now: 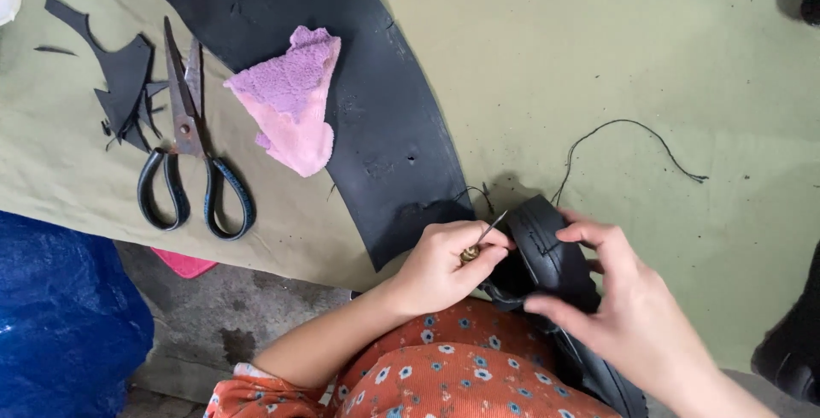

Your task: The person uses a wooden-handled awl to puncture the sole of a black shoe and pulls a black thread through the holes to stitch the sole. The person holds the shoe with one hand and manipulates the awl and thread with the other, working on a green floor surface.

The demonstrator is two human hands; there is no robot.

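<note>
My left hand (444, 266) grips a sewing awl (485, 237) with a brass collar, its thin metal tip touching a folded black rubber piece (547, 251). My right hand (619, 298) holds that rubber piece, thumb and fingers pinching its edge. A line of stitching shows on the rubber, and a black thread (628, 128) trails from it across the cloth to the right.
A long curved black rubber strip (376, 111) lies on the olive cloth (581, 51). On it rests a pink and purple rag (297, 98). Rusty scissors (188, 140) and black rubber offcuts (124, 85) lie at left. A blue bag (60, 315) sits at lower left.
</note>
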